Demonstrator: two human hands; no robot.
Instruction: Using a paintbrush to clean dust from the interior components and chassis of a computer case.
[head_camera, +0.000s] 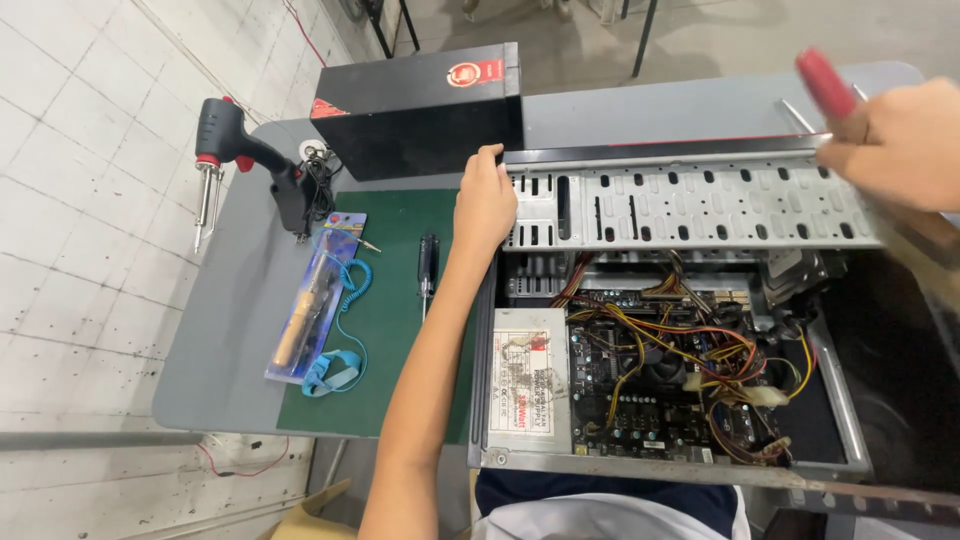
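Observation:
An open computer case (690, 205) lies on its side on the grey table (215, 350), showing a motherboard (650, 385), tangled coloured cables (720, 345) and a silver power supply (527, 380). My left hand (484, 205) grips the case's upper left corner by the perforated drive cage. My right hand (895, 140), blurred at the top right, is closed around a red-handled screwdriver (825, 82) above the cage's right end.
A green mat (385, 330) carries a black screwdriver (427, 268) and a blue packaged soldering iron with a wrist strap (315, 305). A black soldering gun (235, 150) stands at the table's left. A black box (420, 110) sits behind. White tiled floor lies to the left.

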